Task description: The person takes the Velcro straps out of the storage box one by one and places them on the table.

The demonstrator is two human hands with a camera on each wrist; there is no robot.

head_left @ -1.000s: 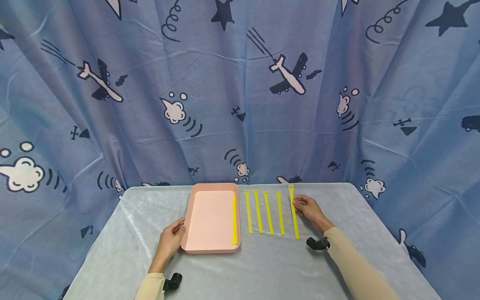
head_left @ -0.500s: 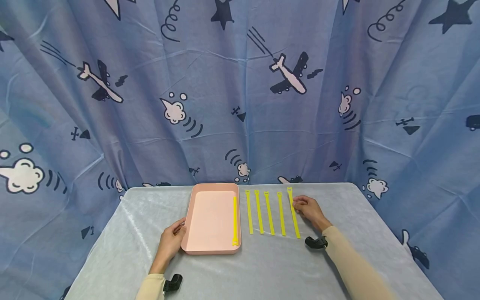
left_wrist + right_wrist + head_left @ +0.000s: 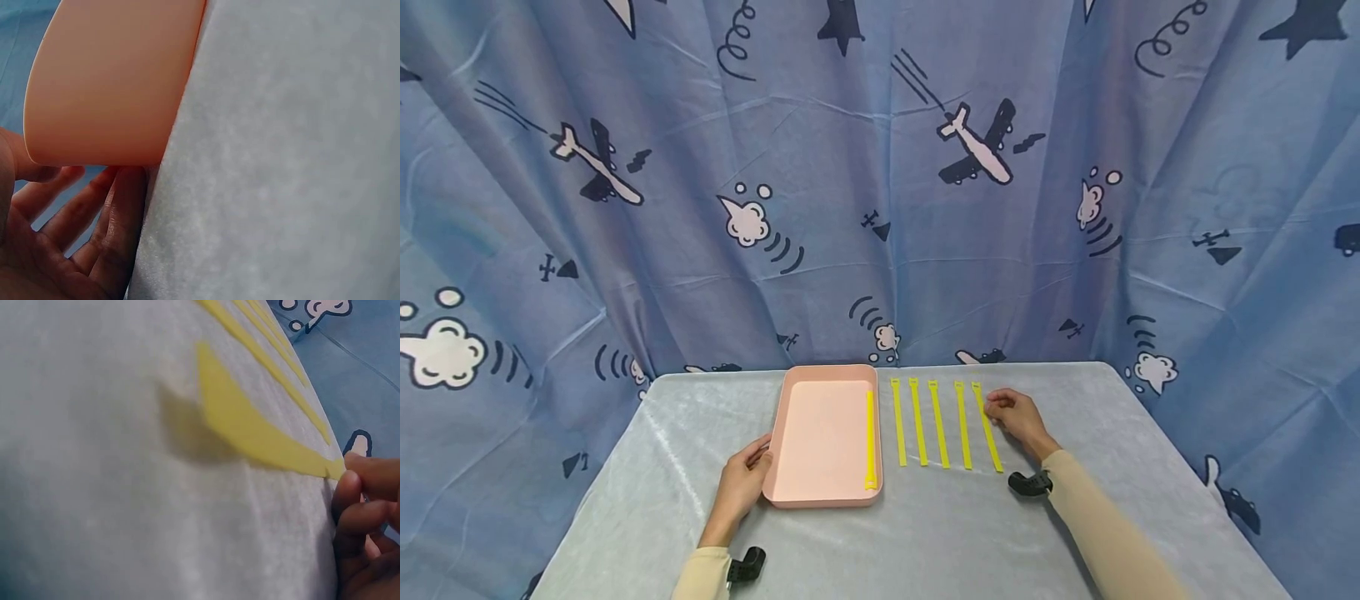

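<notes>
My left hand (image 3: pixel 742 479) rests at the left side of a shallow pink tray (image 3: pixel 823 502). In the left wrist view its fairly straight fingers (image 3: pixel 122 219) touch the outer wall. A yellow cable tie (image 3: pixel 870 442), flat with a wider slotted head, lies inside along the tray's right wall. Right of the tray, several like it stand in a row, heads at the far side. At the row's right end my right hand (image 3: pixel 1017 417) pinches the last cable tie (image 3: pixel 256 434) between thumb and forefinger near its head. The near end bows up off the cloth, casting a shadow.
A pale grey cloth (image 3: pixel 940 542) covers the table. Behind its far edge hangs a blue curtain (image 3: pixel 820 167) printed with planes and stars. The row's cable tie (image 3: pixel 962 425) left of the pinched one lies close by.
The far head of the pinched cable tie has come down and nearer, level with the other heads, and leans slightly left. My left hand and the tray have stayed put.
</notes>
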